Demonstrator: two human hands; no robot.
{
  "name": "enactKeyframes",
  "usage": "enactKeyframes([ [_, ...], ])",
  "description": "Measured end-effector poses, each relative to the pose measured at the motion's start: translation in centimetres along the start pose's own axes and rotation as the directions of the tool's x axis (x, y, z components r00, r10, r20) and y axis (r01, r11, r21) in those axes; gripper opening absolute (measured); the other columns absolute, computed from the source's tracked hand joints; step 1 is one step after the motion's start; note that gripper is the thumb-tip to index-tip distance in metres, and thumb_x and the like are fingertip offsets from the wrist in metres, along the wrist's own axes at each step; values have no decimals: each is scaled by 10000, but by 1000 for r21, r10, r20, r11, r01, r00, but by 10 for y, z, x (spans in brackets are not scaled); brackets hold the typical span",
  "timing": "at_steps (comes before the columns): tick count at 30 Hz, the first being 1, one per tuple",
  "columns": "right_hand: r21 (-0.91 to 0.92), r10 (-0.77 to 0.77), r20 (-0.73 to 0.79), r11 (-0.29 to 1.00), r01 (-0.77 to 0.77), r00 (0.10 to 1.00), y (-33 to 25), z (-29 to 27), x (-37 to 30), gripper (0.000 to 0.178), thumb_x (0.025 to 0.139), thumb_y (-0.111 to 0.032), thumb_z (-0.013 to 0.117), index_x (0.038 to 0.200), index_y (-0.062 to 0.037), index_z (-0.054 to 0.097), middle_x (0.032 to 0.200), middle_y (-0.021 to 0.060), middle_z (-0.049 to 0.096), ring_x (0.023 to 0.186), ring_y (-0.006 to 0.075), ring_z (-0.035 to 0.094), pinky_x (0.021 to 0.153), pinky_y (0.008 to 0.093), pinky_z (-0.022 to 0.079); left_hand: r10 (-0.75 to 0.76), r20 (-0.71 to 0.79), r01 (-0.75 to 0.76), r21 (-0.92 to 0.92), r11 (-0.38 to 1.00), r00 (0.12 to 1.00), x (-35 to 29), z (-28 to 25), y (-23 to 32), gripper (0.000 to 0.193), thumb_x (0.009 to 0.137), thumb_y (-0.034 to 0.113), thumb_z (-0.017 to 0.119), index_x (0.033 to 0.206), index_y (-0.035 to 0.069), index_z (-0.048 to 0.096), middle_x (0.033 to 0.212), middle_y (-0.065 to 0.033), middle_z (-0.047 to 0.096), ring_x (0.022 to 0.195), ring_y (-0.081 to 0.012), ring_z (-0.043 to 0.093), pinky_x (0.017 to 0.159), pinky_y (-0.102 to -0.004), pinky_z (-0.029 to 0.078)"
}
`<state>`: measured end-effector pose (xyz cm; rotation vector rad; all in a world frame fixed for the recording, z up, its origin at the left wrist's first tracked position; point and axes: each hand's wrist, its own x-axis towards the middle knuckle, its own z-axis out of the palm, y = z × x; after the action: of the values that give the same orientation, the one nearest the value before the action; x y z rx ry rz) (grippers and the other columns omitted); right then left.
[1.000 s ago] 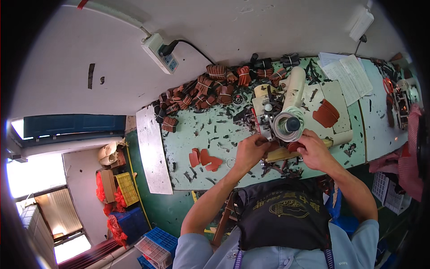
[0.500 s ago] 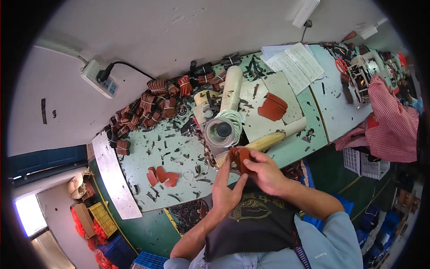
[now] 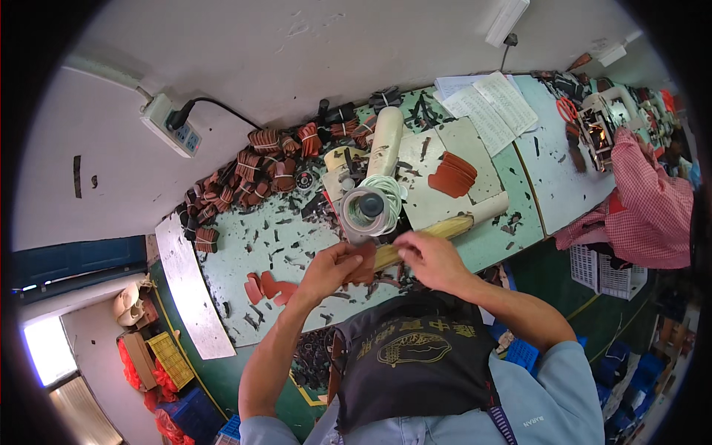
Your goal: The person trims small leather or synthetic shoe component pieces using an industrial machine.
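Note:
My left hand (image 3: 331, 271) is closed on a reddish-brown leather piece (image 3: 363, 263), held above the near edge of the table, just below the clear tape roll (image 3: 351, 222). Whether more pieces lie under it cannot be made out. To its right, my right hand (image 3: 437, 261) is apart from the leather, fingers drawn together in a pinch over the yellowish end of a pale roll (image 3: 452, 227); what they hold, if anything, is too small to name. White cord loops (image 3: 391, 202) hang around a post by the tape. Several loose leather pieces (image 3: 276, 287) lie left of my left hand.
A fanned leather stack (image 3: 452, 175) rests on a pale board (image 3: 475, 147). Bundles of tied leather strips (image 3: 248, 169) line the wall. Dark scraps litter the green tabletop (image 3: 245, 271). Papers (image 3: 493, 111) lie at the back; a checked cloth (image 3: 649, 200) hangs at the right.
My hands have moved apart. The left has gone left with the leather; the right has let go of it and sits by the yellowish roll end.

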<state>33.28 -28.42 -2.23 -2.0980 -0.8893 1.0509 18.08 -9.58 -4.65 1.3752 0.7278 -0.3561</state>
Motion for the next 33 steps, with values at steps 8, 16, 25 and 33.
enactKeyframes([
  [8, -311, -320, -264, 921, 233, 910, 1, -4, 12, 218, 839, -133, 618, 1038, -48, 590, 925, 110, 597, 912, 318, 565, 776, 421, 484, -37, -110, 50, 119, 992, 993, 28, 8, 0, 280, 892, 264, 645, 986, 3, 686, 724, -62, 662, 555, -105, 590, 486, -256, 455],
  [16, -265, -255, -169, 942, 206, 952, 17, -5, 17, 137, 813, -52, 584, 948, -38, 593, 905, 113, 603, 899, 317, 564, 753, 439, 469, 26, -53, -27, -31, 999, 998, 9, 5, 0, 309, 919, 268, 613, 1067, 0, 657, 710, -27, 640, 549, -71, 544, 480, -236, 431],
  [25, -232, -333, -175, 928, 290, 926, 7, 0, 16, 129, 799, -40, 595, 926, -58, 605, 894, 125, 594, 914, 324, 566, 773, 419, 470, -13, -214, 67, 247, 967, 977, 17, 24, 17, 297, 888, 265, 656, 1014, -3, 684, 722, -27, 644, 596, -63, 556, 529, -238, 444],
  [33, -196, -249, -268, 960, 200, 931, 22, -2, 12, 187, 777, -33, 605, 962, -20, 576, 867, 121, 584, 881, 334, 559, 753, 430, 462, 68, -150, -58, 74, 996, 986, 14, 4, -11, 271, 886, 273, 660, 998, 30, 705, 695, -27, 659, 541, -85, 553, 483, -247, 426],
])
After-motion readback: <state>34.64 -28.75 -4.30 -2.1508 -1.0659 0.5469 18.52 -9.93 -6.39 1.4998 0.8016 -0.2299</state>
